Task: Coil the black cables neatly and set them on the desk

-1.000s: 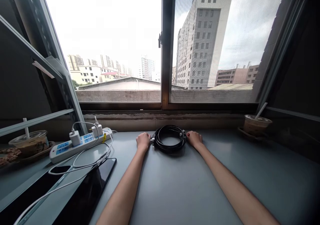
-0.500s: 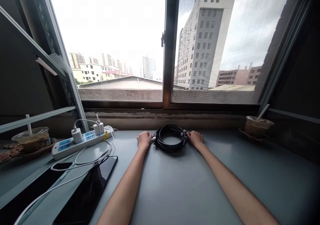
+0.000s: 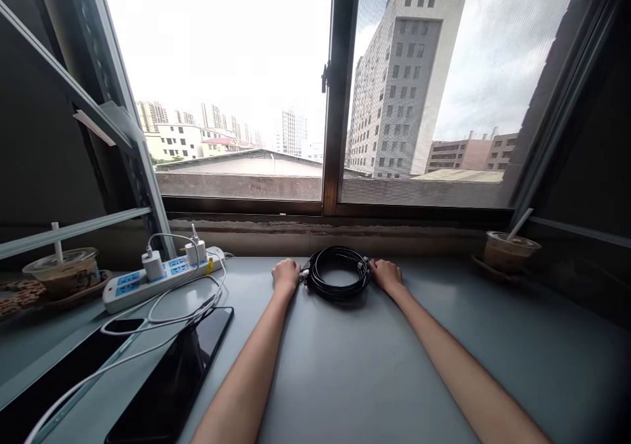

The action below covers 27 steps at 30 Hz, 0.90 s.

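Observation:
A coil of black cable [image 3: 340, 293] lies flat on the grey tabletop [image 3: 340, 372], with light-coloured connectors at its left side. My left hand [image 3: 286, 274] rests on the table as a fist just left of the coil, close to those connectors. On the coil's right side my right hand [image 3: 387, 274] also rests in a fist, its thumb side next to the cable. Nothing shows in either fist; the undersides of the fingers are hidden. Whether the knuckles touch the cable I cannot tell.
At left stand a white power strip [image 3: 167, 278] with chargers, looped white cable [image 3: 155, 312], a black-screened tablet [image 3: 172, 372] and a drink cup [image 3: 66, 273]. Another cup [image 3: 510, 252] sits at the right. A window [image 3: 246, 129] rises behind the table.
The view has shifted very slightly. Both fists and the coil stay where they were on the table.

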Motion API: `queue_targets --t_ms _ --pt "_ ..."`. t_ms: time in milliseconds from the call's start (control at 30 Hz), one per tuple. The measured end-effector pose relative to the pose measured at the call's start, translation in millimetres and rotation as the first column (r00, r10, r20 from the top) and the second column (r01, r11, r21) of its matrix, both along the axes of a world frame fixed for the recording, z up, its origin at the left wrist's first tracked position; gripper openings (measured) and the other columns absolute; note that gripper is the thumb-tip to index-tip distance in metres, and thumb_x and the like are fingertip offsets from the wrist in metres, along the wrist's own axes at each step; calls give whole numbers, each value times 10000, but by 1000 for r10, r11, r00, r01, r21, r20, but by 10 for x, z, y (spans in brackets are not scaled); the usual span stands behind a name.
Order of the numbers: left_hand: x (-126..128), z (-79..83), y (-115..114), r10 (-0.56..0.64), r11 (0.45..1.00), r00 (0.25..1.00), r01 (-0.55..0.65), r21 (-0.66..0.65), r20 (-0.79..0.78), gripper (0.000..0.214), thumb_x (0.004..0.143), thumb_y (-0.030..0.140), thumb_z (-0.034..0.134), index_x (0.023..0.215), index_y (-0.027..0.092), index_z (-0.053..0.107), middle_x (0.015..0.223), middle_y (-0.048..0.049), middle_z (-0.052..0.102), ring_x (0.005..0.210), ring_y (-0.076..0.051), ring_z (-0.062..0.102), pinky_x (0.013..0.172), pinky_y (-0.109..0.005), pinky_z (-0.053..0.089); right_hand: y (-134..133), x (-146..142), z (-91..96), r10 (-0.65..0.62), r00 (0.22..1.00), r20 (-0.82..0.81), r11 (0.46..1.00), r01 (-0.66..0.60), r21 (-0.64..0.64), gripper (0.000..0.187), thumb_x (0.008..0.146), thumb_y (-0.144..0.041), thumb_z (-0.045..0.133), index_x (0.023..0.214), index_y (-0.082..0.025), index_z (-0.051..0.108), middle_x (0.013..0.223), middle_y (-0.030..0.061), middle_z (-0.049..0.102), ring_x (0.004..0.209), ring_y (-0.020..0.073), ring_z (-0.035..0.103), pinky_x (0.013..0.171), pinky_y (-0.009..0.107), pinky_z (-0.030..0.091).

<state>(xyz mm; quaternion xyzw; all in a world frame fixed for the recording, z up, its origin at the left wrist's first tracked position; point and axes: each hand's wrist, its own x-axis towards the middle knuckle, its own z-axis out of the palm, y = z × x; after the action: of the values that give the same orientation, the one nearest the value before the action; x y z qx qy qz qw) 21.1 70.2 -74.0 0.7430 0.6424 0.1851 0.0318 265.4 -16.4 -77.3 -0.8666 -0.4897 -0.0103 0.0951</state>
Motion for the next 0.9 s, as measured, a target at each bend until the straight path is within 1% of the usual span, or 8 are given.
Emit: queue_targets --t_ms 267,467,633,700,767,900 --pt "2 5 1 -2 1000 1000 2 -26 -21 325 861 383 417 875 139 631 910 -74 654 837 -165 596 734 -330 438 -2 1 3 10 1000 -15 1000 -10 -2 301 878 -384 450 999 -140 579 1029 70 590 935 166 560 844 388 441" --pt "-3 6 6 2 1000 1000 -2 -9 8 355 858 345 363 799 184 674 937 -119 668 897 -219 606 679 -270 405 13 13 -11 11 1000 -25 1000 -11 0 291 876 -367 460 1040 -150 563 1069 73 570 942 168 554 837 385 448" --pt "-18 7 11 11 1000 997 -10 -12 72 410 848 429 349 777 201 682 934 -122 674 907 -239 605 666 -268 396 9 13 -8 12 1000 -23 1000 -12 -2 294 878 -377 452 1009 -143 575 1038 70 585 932 165 560 841 385 444" --pt "-24 23 12 22 1000 994 -21 -15 110 458 854 465 312 784 204 681 923 -121 677 893 -242 609 660 -274 400 2 9 -4 16 1000 -19 1000 -16 0 294 878 -377 451 1001 -141 577 1027 69 588 927 163 562 840 385 445" --pt "-28 63 16 48 999 987 -46 -16 153 523 874 469 235 789 200 675 907 -121 678 861 -238 618 634 -273 403 -3 5 -2 20 1000 -14 1000 -20 2 291 877 -372 455 1004 -140 575 1026 68 587 922 163 563 834 383 449" --pt "6 234 10 83 996 970 -87 4 230 656 904 322 19 810 165 649 852 -123 675 759 -193 628 560 -245 398 0 4 -6 22 1000 -8 1000 -22 4 281 878 -361 458 1008 -139 571 1020 68 584 909 160 564 818 375 459"
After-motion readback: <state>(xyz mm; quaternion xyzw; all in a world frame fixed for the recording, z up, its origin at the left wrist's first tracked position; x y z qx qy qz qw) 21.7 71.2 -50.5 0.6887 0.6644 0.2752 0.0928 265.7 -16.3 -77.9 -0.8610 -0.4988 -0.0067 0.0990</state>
